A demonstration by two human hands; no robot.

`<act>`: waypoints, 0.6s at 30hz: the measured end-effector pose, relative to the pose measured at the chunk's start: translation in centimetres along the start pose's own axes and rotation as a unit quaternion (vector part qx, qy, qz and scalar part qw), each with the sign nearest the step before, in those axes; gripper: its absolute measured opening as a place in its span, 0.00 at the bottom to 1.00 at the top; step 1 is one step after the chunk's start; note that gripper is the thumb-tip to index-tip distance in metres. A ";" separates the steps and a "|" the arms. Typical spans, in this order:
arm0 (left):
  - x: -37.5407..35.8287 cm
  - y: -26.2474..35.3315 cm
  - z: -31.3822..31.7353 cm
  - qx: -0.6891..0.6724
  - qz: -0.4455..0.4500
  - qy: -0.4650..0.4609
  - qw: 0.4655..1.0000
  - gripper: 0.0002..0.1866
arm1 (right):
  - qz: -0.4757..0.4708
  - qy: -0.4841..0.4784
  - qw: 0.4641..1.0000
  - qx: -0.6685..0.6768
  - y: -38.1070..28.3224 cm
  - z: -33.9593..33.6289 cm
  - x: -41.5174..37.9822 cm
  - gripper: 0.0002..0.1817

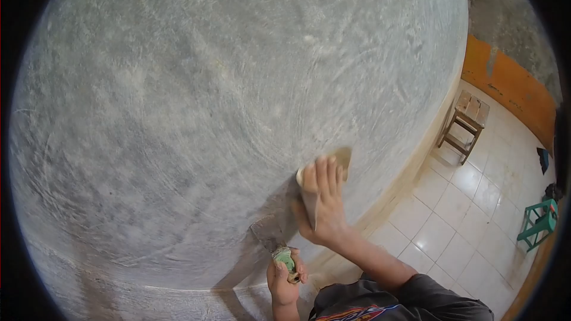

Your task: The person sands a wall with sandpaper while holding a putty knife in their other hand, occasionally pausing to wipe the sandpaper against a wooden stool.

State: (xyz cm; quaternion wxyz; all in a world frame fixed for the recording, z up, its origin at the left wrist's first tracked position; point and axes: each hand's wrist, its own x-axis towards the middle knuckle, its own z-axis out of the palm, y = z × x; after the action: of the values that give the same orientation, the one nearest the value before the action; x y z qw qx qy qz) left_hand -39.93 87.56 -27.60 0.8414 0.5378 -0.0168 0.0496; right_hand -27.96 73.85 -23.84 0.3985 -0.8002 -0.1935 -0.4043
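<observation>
My right hand [324, 211] is pressed against a grey plastered wall [196, 119], its fingers closed over a folded tan sheet of sandpaper [343, 157]. Parts of the sheet stick out past the fingertips and beside the palm; the rest is hidden under the hand. Lower down, my left hand [285, 279] is wrapped around the green handle of a putty knife [269, 230]. Its wide, flat blade points up and to the left, close over the wall. Pale swirling marks and whitish patches cover the wall's surface.
A wooden stool [468, 119] stands on the white tiled floor [452, 208] at right. Farther right is a green plastic stool [539, 224]. An orange panel [505, 77] runs along the far side of the floor. A ledge [137, 294] follows the wall's lower edge.
</observation>
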 end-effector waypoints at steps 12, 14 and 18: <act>0.2 0.3 0.6 0.031 0.007 0.007 0.999 0.28 | 0.015 0.064 0.998 -0.008 2.5 -0.1 1.9 0.39; 0.4 0.3 0.9 0.051 0.027 0.017 0.998 0.28 | -0.009 0.013 1.000 0.007 2.7 2.4 -4.1 0.37; 0.6 0.5 1.0 0.065 0.025 0.012 0.997 0.28 | 0.053 -0.050 0.997 0.036 3.6 4.2 -9.6 0.37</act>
State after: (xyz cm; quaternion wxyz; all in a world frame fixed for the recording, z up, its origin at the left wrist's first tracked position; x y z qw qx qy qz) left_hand -39.41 86.89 -26.66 0.8033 0.5902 -0.0171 0.0779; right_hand -29.38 75.09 -34.73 0.4377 -0.8139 -0.1845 -0.3345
